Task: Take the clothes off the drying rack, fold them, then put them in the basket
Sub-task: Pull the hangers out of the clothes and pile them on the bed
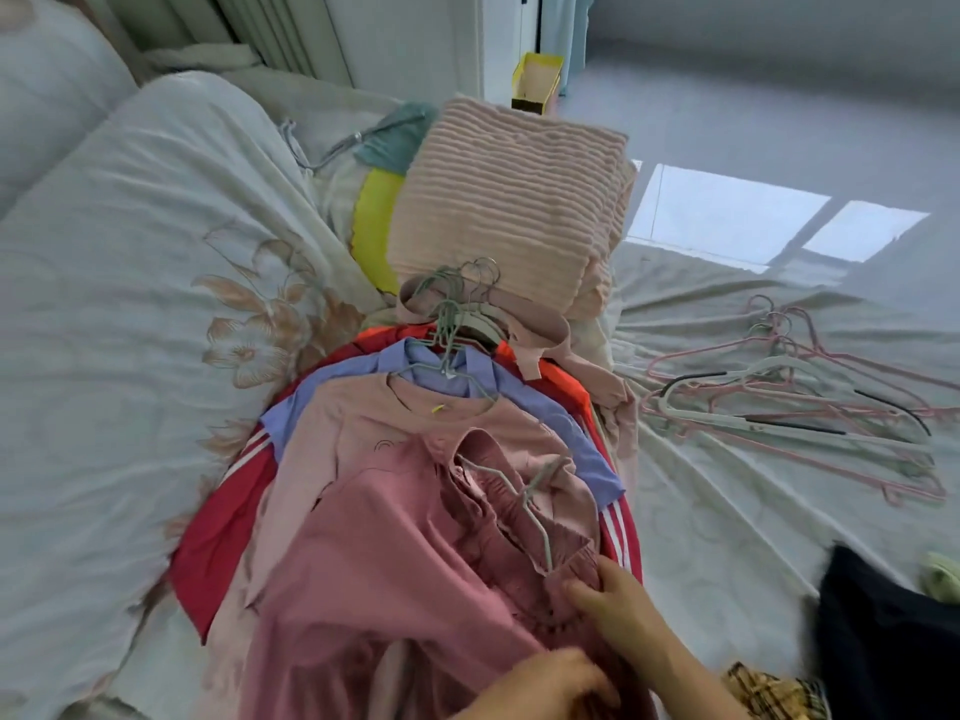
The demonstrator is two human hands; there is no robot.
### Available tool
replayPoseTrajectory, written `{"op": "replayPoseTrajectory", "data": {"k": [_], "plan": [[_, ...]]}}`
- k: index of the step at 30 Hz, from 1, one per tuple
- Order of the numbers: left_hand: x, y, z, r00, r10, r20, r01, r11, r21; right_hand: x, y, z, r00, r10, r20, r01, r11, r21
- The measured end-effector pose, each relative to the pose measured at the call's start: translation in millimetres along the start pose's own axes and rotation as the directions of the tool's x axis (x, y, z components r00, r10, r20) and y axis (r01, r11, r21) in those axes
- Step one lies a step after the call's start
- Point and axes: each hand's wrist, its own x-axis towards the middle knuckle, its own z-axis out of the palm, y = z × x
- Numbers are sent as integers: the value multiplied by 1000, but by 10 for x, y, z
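Bed (130, 304) with clothes (363, 423) piled just ahead of the hands. Right hand (618, 600) pinches the pink top (374, 553) beside its hanger (524, 506); left hand (545, 683), blurred, possibly grips it too. Risk: tugging snags the hanger inside the neckline.

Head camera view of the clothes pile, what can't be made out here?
Left hand: head view, blurred, cut by the bottom edge; grip unclear.
Red garment: head view, mostly buried under pink tops.
Dark cloth: head view, cut by the right edge.
Yellow item: head view, half hidden behind the folded blanket.
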Motion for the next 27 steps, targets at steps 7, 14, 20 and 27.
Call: {"op": "replayPoseTrajectory", "data": {"k": [7,14,20,27], "plan": [[-1285,1629,-1120,573,91,-815,-292,951,-99,-637,-428,-585,978,-208,35,207,978,22],[-1457,2232,-959,683,114,-722,-305,942,-139,-1693,-681,-1484,903,-367,226,338,928,155],[-1417,2656,-546,583,236,-778,-271,959,87,-2316,-350,-2243,947,-317,47,305,937,170],[-1625,3596,165,753,245,-611,49,905,423,-2176,325,-2277,860,-368,-354,311,927,-208]]}}
